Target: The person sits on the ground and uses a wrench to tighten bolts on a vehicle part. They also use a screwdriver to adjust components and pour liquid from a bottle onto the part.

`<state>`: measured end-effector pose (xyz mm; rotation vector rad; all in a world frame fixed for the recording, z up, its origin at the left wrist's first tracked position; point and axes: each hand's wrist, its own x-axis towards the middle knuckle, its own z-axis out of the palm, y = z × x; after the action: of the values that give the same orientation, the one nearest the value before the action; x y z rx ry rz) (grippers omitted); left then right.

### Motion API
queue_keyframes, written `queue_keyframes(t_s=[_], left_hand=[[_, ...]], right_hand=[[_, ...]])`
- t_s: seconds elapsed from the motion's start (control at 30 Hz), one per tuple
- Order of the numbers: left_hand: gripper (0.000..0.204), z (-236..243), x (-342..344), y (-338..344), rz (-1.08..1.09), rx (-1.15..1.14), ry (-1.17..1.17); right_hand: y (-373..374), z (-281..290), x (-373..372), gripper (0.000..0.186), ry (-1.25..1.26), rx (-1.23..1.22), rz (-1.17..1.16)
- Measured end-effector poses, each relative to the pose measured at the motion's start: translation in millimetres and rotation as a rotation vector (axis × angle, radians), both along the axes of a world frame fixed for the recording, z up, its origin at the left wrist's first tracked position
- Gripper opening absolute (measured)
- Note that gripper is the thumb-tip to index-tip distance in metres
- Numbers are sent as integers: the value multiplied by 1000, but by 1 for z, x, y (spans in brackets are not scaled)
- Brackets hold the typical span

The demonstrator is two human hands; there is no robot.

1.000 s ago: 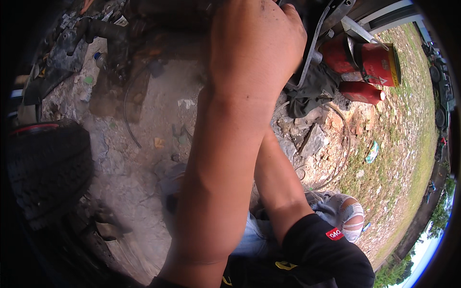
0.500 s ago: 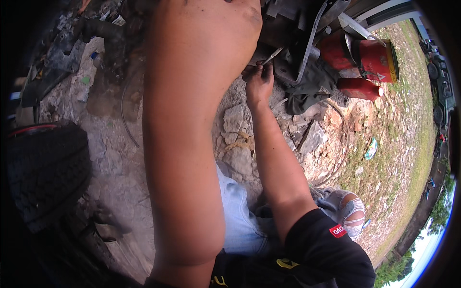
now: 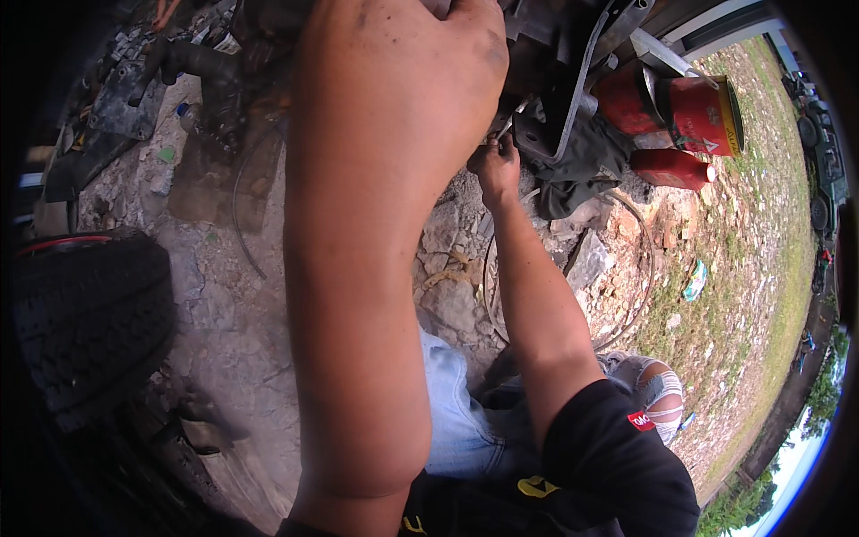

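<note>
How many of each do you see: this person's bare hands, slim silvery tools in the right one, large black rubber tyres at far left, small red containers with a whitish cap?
Bare hands, left hand and right hand: 2
Slim silvery tool: 1
Large black rubber tyre: 1
Small red container with whitish cap: 1
Total: 5

Black tyre (image 3: 94,322) noted at far left, red ring near its upper edge. At right, a red bucket (image 3: 702,115) with yellow band; red bottle (image 3: 669,169) just beside it. Thin hose (image 3: 652,259) lies looped around a grey stone (image 3: 591,258). Crumpled wrapper (image 3: 694,280) rests on patchy grass (image 3: 761,268). Dark vehicle (image 3: 820,166) observed beyond.
</note>
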<state>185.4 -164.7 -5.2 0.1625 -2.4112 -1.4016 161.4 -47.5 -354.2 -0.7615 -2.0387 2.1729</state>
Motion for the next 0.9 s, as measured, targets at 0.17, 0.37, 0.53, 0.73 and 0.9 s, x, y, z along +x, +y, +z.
queue_keyframes(t_s=[0.17,0.37,0.53,0.73,0.9], left_hand=[[28,18,-41,-15,-8,378,-467],[30,-7,0,-9,13,-63,99],[30,13,-11,-7,-67,250,-199],[30,7,-1,-13,22,96,-111],[29,1,-7,0,51,38,-6]], right_hand=[[7,-12,8,10,-53,-121,11],[-11,7,3,19,-73,-211,90],[5,-4,9,17,-47,-83,50],[-17,21,9,18,-98,-205,12],[-9,21,11,21,-88,109,65]])
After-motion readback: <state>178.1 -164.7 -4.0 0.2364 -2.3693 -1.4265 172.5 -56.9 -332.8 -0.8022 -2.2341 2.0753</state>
